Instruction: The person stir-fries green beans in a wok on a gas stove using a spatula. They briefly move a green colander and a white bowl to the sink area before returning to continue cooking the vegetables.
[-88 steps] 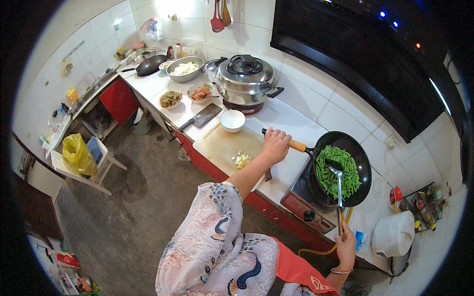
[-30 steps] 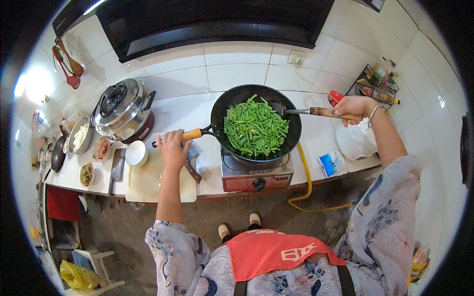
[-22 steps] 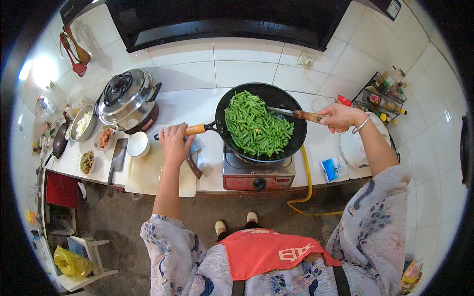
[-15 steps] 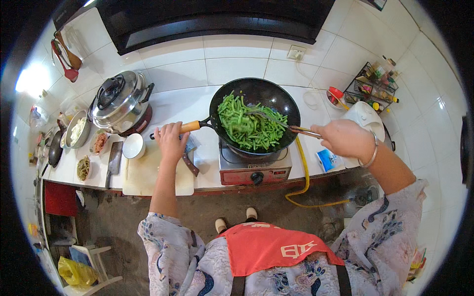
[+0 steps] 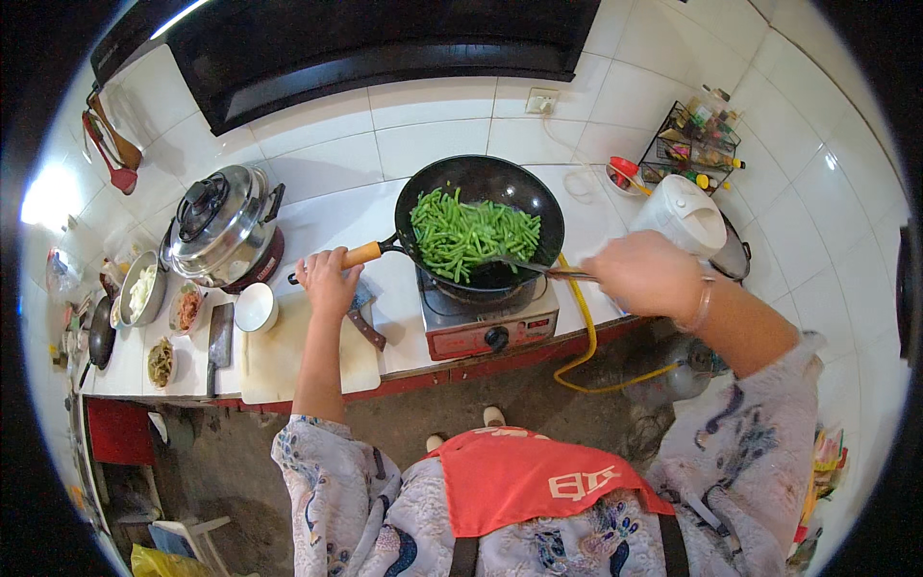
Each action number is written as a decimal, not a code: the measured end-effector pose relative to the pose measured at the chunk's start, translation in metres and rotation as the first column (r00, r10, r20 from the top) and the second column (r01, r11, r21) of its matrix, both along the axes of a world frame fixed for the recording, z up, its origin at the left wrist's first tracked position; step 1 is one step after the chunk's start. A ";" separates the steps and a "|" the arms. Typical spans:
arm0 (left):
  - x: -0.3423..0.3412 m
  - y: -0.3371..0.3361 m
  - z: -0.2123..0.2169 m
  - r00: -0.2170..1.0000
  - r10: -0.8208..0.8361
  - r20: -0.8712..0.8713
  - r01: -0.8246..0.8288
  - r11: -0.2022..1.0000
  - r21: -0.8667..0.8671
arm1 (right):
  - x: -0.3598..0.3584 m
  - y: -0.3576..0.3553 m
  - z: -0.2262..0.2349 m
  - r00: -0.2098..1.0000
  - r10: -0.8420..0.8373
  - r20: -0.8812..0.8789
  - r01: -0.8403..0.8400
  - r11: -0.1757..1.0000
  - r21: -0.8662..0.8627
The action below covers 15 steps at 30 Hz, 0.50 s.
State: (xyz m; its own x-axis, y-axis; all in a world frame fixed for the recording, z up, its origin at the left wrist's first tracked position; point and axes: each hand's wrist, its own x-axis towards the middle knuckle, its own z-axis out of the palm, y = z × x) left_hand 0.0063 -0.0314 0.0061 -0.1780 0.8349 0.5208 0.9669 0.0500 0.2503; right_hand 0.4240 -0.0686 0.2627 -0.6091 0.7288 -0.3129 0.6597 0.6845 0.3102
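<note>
Now we start from the counter (image 5: 317,216), which runs white across the middle of the frame and carries everything. At centre sits the black wok (image 5: 481,223) on a small red-fronted gas stove (image 5: 478,322), and the wok is heaped with green beans (image 5: 471,233), bunched more toward its left and middle. Left of centre, our left hand (image 5: 327,281) wraps its grip tight around the orange wok handle (image 5: 363,254); we judge that hold should stay firm and level so the pan does not rock on the burner. To the right of centre, our right hand (image 5: 646,277) has its grip pressed around the end of a metal spatula (image 5: 527,266), whose blade reaches in at the wok's lower right rim. To stir well, we would slide the blade under the pile along the pan wall and turn the beans from the bottom outward, keeping strokes low so nothing jumps the rim. A yellow gas hose (image 5: 584,332) loops just beside the stove under our right forearm, so we keep the sleeve clear of it.
</note>
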 end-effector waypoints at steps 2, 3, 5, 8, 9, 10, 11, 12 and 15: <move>0.000 0.004 -0.002 1.000 -0.004 0.002 0.004 1.000 -0.005 | -0.011 0.015 -0.031 0.999 0.023 -0.039 -0.018 0.993 0.113; -0.001 0.005 -0.001 1.000 -0.002 0.003 0.002 1.000 -0.006 | -0.010 0.020 -0.028 0.998 0.033 -0.059 -0.023 0.988 0.155; -0.003 0.002 -0.001 1.000 -0.007 -0.010 0.007 1.000 -0.020 | -0.007 0.036 -0.020 0.993 0.059 -0.098 -0.034 0.970 0.242; -0.006 -0.006 -0.004 1.000 0.005 0.011 -0.005 1.000 0.000 | 0.015 0.057 0.028 0.994 0.061 -0.087 -0.048 0.989 0.142; -0.006 -0.007 -0.004 1.000 -0.006 0.012 0.006 1.000 0.012 | 0.019 0.059 0.043 0.995 0.043 -0.084 -0.036 0.995 0.093; -0.006 -0.010 -0.003 1.000 0.003 0.008 -0.003 1.000 0.003 | 0.015 0.064 0.053 0.987 -0.143 -0.072 0.143 0.990 -0.005; -0.005 -0.010 -0.002 1.000 0.010 0.002 -0.010 1.000 0.001 | 0.012 0.069 0.062 0.945 -0.323 -0.044 0.318 0.943 -0.093; -0.005 -0.012 -0.001 1.000 0.022 -0.004 -0.022 1.000 -0.002 | 0.008 0.078 0.068 0.874 -0.486 0.001 0.479 0.860 -0.175; -0.003 -0.007 -0.001 1.000 -0.013 0.008 0.013 1.000 0.012 | 0.046 0.124 0.050 0.794 -0.606 -0.049 0.544 0.744 -0.388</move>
State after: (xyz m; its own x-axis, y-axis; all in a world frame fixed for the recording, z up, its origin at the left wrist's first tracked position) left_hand 0.0029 -0.0386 0.0049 -0.1710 0.8308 0.5296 0.9654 0.0340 0.2584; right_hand 0.4700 0.0556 0.3123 -0.1726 0.8233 -0.5407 0.9803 0.1971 -0.0129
